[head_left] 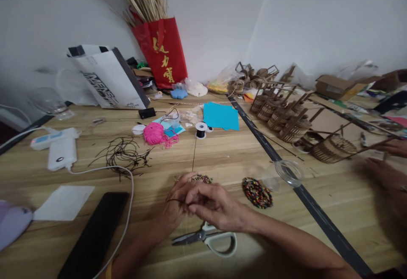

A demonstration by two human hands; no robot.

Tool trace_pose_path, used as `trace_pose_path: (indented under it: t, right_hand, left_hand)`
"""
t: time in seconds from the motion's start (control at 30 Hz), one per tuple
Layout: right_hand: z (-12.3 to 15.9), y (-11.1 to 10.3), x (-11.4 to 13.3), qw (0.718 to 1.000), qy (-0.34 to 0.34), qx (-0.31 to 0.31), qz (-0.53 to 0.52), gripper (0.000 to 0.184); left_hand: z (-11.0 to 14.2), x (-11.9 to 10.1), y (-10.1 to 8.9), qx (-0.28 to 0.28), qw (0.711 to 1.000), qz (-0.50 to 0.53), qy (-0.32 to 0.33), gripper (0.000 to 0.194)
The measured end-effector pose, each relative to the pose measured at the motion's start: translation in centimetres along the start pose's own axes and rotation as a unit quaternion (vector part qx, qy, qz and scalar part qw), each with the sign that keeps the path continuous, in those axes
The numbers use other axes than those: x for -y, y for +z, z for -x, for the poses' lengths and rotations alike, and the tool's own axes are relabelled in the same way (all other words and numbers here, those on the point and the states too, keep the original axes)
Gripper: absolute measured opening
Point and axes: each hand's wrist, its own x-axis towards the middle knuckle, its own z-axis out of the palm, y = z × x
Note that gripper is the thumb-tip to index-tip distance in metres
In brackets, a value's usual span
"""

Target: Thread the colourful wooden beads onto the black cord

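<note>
My left hand (178, 195) and my right hand (218, 205) meet above the table's front middle, fingers closed together. A thin dark cord (194, 156) runs from a black-wound spool (201, 131) down to them. Part of the cord lies across my left hand, and both hands pinch it; my right fingers partly hide the grip. Just behind the hands is a small pile of coloured beads (203, 179), partly covered. To the right lies a coil of strung, multicoloured beads (257, 193). Below the hands rest scissors (219, 241) with pale handles.
At the left are cut dark cords (127, 156), a black phone (95, 236), a power bank (62, 154) and its white cable. Pink yarn (154, 133) and blue paper (221, 116) lie behind. Small woven baskets (295, 128) stand at right, near another person's hands (386, 171).
</note>
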Motion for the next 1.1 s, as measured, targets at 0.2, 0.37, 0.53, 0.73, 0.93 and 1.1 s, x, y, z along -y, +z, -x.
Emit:
trace_pose_path:
  t: [0.2,0.37,0.53,0.73,0.93,1.1]
  right_hand:
    - [-2.2,-2.7,-1.8,0.991,-0.028,-0.016,0.128,0.015]
    - [-6.8,-7.7,-9.0,0.917,0.078,-0.051,0.388,0.032]
    - [-9.2,-9.6,-13.0,0.884,0.112,-0.028,0.454,0.049]
    - [-10.1,-10.2,-14.3,0.856,0.141,-0.019,0.497,0.050]
    - [-9.9,-13.0,-15.4,0.853,0.155,-0.032,0.497,0.050]
    - [-9.5,-15.5,-16.1,0.859,0.154,-0.057,0.485,0.032]
  left_hand:
    - [-0.6,-1.2,-1.0,-0.037,0.995,-0.068,0.068,0.036]
    - [-0.5,-2.3,-1.2,-0.033,0.990,-0.105,0.090,0.034]
    - [0.1,-3.7,-1.5,0.007,0.997,-0.061,0.046,0.040]
    - [2.4,-6.2,-2.4,0.077,0.995,-0.047,-0.048,0.037]
    - [4.9,-6.5,-3.6,0.095,0.990,-0.038,-0.101,0.040]
    - [4.4,-8.4,-4.5,0.232,0.950,0.163,-0.130,0.050]
